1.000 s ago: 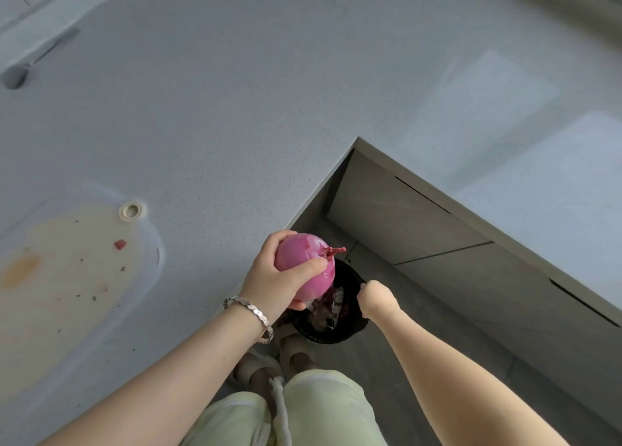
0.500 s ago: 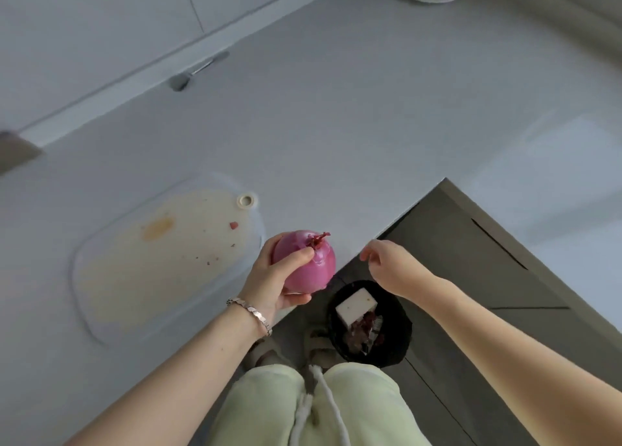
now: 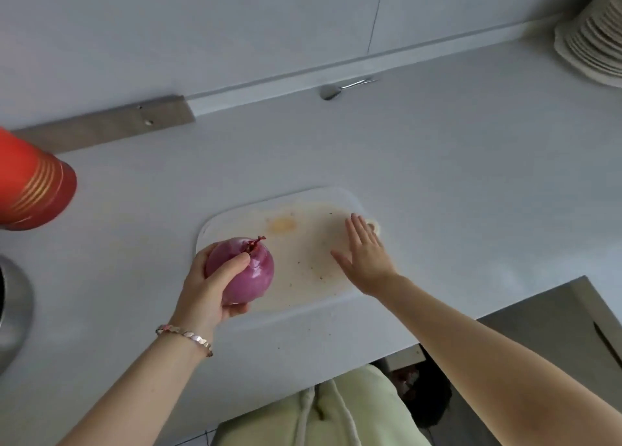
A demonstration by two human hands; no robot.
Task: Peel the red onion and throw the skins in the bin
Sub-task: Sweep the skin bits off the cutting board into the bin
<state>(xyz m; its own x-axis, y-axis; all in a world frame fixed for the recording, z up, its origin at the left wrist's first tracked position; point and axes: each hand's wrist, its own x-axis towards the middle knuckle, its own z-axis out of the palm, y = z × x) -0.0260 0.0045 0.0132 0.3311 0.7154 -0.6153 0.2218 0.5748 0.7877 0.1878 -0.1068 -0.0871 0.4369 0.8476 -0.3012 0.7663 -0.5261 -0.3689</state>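
So right now my left hand (image 3: 208,287) has the red onion (image 3: 240,270) wrapped up, thumb across the top near the stem tuft, fingers under the bottom, held just above the near-left corner of the cutting board (image 3: 303,243) on the desk (image 3: 437,162). My right hand (image 3: 365,253) is spread flat and empty over the right side of the board, gripping nothing. The onion looks smooth and glossy purple, so I'd guess most of the papery stuff is off already. It'll be firm and a bit heavy, but slick, so I'd cradle it around the belly, not pinch it. Any leftover skin is thin and tears easily; I'd start at the dry stem end. The bin (image 3: 427,398) is down by my legs, under the desk edge.
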